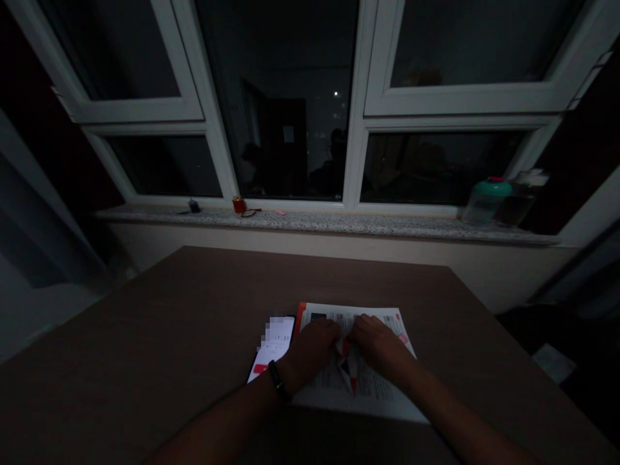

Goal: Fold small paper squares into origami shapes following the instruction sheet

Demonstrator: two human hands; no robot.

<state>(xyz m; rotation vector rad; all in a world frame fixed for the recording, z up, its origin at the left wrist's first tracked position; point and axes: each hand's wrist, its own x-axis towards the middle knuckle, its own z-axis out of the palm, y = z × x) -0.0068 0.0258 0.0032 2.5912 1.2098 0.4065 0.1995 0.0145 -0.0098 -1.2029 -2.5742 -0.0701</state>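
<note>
Between my hands is a folded piece of printed paper (347,368), white with orange-red and dark patches, its narrow point towards me. My left hand (317,345) is closed on its left side, a dark band on the wrist. From the right, my right hand (372,339) pinches its upper end. Both sets of fingertips are partly hidden in the dim light. Underneath lies a printed sheet or booklet (358,403) with an orange strip at its upper left. A lit phone (274,345) rests left of it, partly behind my left forearm.
The brown table (194,310) reaches to the wall under a window. On the speckled sill (329,221) stand a small red jar (239,205), a small dark bottle (194,205), glasses (250,212) and a clear container with a green lid (491,188). A grey curtain (43,219) hangs at left.
</note>
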